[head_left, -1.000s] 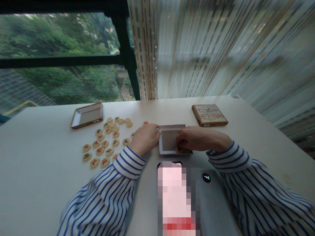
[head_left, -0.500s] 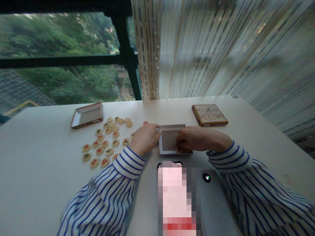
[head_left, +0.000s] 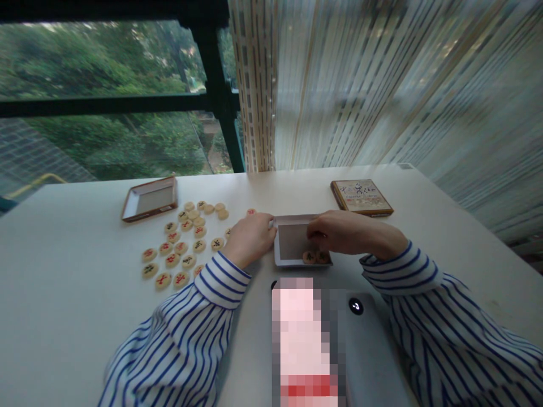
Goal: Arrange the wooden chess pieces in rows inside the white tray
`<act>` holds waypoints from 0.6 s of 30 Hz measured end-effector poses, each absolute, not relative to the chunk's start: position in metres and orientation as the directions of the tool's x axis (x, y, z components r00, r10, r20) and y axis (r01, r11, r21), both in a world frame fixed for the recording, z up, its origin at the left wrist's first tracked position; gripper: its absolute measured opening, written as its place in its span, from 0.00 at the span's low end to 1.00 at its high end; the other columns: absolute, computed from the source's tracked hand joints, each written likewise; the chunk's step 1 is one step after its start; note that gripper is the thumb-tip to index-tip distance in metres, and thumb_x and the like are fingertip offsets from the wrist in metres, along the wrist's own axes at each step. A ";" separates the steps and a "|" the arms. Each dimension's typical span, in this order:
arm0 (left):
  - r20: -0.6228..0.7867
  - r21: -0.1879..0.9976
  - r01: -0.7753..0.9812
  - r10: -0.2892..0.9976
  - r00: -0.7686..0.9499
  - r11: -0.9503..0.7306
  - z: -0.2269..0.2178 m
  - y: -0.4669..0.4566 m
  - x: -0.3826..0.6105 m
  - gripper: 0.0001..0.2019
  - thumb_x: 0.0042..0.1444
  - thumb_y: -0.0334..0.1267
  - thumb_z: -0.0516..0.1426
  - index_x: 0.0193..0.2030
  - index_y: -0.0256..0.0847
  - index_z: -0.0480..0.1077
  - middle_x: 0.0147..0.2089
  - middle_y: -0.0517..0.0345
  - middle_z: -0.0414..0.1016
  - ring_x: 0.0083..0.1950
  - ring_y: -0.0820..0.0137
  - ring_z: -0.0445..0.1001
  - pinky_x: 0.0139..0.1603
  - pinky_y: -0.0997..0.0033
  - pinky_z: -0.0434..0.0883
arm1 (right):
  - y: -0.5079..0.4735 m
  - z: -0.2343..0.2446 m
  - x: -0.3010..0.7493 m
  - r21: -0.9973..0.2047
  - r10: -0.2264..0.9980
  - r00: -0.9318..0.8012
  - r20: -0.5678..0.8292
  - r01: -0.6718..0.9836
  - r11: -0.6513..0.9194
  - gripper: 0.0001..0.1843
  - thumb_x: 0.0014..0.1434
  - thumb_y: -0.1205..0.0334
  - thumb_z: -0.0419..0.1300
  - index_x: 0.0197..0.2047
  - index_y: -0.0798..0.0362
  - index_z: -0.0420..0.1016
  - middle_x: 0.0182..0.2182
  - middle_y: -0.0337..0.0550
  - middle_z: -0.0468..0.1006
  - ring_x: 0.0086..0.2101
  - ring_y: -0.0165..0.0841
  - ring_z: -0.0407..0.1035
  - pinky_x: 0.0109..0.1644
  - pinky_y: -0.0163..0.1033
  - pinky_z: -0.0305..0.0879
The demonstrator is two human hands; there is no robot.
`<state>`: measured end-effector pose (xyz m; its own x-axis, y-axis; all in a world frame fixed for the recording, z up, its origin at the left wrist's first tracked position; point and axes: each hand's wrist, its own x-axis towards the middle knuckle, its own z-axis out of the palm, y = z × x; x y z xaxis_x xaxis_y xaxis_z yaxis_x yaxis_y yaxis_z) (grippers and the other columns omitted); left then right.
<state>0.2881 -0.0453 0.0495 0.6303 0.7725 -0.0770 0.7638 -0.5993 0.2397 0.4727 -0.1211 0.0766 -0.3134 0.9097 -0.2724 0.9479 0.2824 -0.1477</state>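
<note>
An open box tray (head_left: 292, 240) with pale walls lies on the table between my hands. My left hand (head_left: 250, 240) is closed on the tray's left wall. Over the tray's right side, my right hand (head_left: 339, 230) has its fingers curled down; whether a piece is among them is hidden. Two Chinese chess pieces with dark characters, a left one (head_left: 309, 257) and a right one (head_left: 322, 256), lie in the tray's near right corner. Left of my left hand, several loose Chinese chess pieces (head_left: 181, 247) with red or black characters are spread on the table, some blank side up.
Another open box half (head_left: 150, 199) stands at the back left of the white table (head_left: 76, 294). A printed box lid (head_left: 362, 196) lies at the back right. In front of me are a phone with a blurred screen (head_left: 301, 333) and a grey device (head_left: 369, 345).
My right hand has lifted slightly away from the tray's near right corner, uncovering the two pieces there. My left hand stays at the left wall.
</note>
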 end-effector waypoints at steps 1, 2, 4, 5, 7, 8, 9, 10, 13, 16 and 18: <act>-0.079 0.239 0.765 0.774 0.629 -0.598 0.050 -0.045 0.288 0.18 0.55 0.43 0.47 0.49 0.42 0.68 0.40 0.50 0.76 0.43 0.62 0.73 0.41 0.66 0.67 | -0.121 0.077 0.474 -0.109 0.926 -0.271 -0.262 0.962 0.250 0.14 0.53 0.64 0.49 0.34 0.54 0.75 0.31 0.48 0.76 0.30 0.33 0.68 0.32 0.36 0.57; -0.081 0.238 0.765 0.773 0.629 -0.598 0.050 -0.045 0.288 0.18 0.55 0.43 0.47 0.49 0.42 0.68 0.40 0.50 0.76 0.43 0.62 0.73 0.41 0.66 0.67 | -0.121 0.077 0.476 -0.072 0.939 -0.230 -0.255 0.973 0.219 0.14 0.54 0.63 0.48 0.34 0.54 0.75 0.31 0.49 0.76 0.30 0.34 0.68 0.31 0.37 0.56; -0.083 0.235 0.763 0.770 0.633 -0.602 0.050 -0.045 0.288 0.18 0.56 0.43 0.47 0.49 0.41 0.68 0.40 0.50 0.76 0.44 0.61 0.73 0.42 0.66 0.67 | -0.121 0.076 0.480 -0.023 0.951 -0.174 -0.256 0.984 0.174 0.15 0.55 0.61 0.47 0.34 0.54 0.75 0.30 0.50 0.76 0.29 0.35 0.68 0.29 0.38 0.55; -0.083 0.234 0.763 0.769 0.633 -0.603 0.051 -0.045 0.288 0.18 0.56 0.43 0.47 0.49 0.41 0.68 0.41 0.49 0.76 0.44 0.61 0.73 0.42 0.66 0.67 | -0.121 0.076 0.481 -0.012 0.952 -0.162 -0.261 0.986 0.165 0.15 0.55 0.61 0.47 0.35 0.54 0.75 0.30 0.51 0.76 0.28 0.36 0.68 0.29 0.38 0.55; -0.087 0.234 0.763 0.768 0.634 -0.603 0.051 -0.044 0.288 0.18 0.56 0.43 0.46 0.49 0.41 0.68 0.41 0.49 0.76 0.44 0.61 0.72 0.42 0.65 0.67 | -0.121 0.075 0.483 -0.014 0.950 -0.160 -0.269 0.987 0.162 0.15 0.54 0.61 0.48 0.35 0.54 0.75 0.29 0.51 0.76 0.28 0.36 0.68 0.28 0.38 0.55; -0.089 0.234 0.763 0.768 0.634 -0.602 0.051 -0.044 0.288 0.18 0.56 0.43 0.46 0.49 0.41 0.68 0.41 0.49 0.76 0.44 0.61 0.72 0.42 0.65 0.67 | -0.121 0.075 0.483 -0.019 0.947 -0.165 -0.275 0.986 0.166 0.14 0.54 0.62 0.48 0.34 0.54 0.75 0.29 0.51 0.76 0.28 0.36 0.68 0.28 0.38 0.55; -0.090 0.235 0.763 0.768 0.634 -0.602 0.051 -0.044 0.288 0.18 0.56 0.43 0.46 0.49 0.41 0.68 0.41 0.49 0.76 0.44 0.61 0.73 0.42 0.65 0.67 | -0.121 0.075 0.483 -0.024 0.945 -0.171 -0.280 0.985 0.171 0.14 0.54 0.63 0.48 0.34 0.54 0.75 0.29 0.50 0.76 0.28 0.36 0.68 0.28 0.38 0.55; -0.092 0.237 0.762 0.767 0.635 -0.602 0.050 -0.044 0.288 0.18 0.56 0.43 0.46 0.49 0.41 0.68 0.41 0.49 0.76 0.44 0.61 0.73 0.42 0.65 0.67 | -0.121 0.074 0.483 -0.028 0.942 -0.178 -0.285 0.984 0.177 0.14 0.54 0.63 0.48 0.33 0.54 0.75 0.29 0.50 0.76 0.28 0.36 0.68 0.28 0.38 0.56; -0.084 0.241 0.760 0.767 0.636 -0.603 0.049 -0.044 0.288 0.18 0.56 0.43 0.46 0.48 0.41 0.68 0.40 0.49 0.76 0.43 0.62 0.73 0.41 0.66 0.67 | -0.120 0.075 0.482 -0.027 0.935 -0.189 -0.301 0.981 0.190 0.14 0.53 0.64 0.48 0.32 0.54 0.76 0.29 0.50 0.76 0.27 0.35 0.69 0.28 0.37 0.56; -0.076 0.241 0.757 0.766 0.638 -0.607 0.049 -0.044 0.288 0.17 0.56 0.42 0.46 0.47 0.41 0.69 0.39 0.50 0.76 0.42 0.62 0.73 0.40 0.66 0.67 | -0.121 0.076 0.481 -0.024 0.933 -0.192 -0.303 0.981 0.194 0.15 0.52 0.65 0.48 0.32 0.54 0.76 0.28 0.49 0.76 0.27 0.34 0.69 0.27 0.36 0.56; -0.073 0.237 0.758 0.767 0.638 -0.608 0.048 -0.044 0.288 0.17 0.56 0.43 0.47 0.47 0.42 0.69 0.40 0.50 0.76 0.43 0.62 0.73 0.40 0.66 0.67 | -0.121 0.078 0.481 -0.036 0.933 -0.201 -0.300 0.979 0.200 0.15 0.52 0.65 0.48 0.33 0.53 0.76 0.28 0.48 0.76 0.27 0.34 0.68 0.28 0.36 0.56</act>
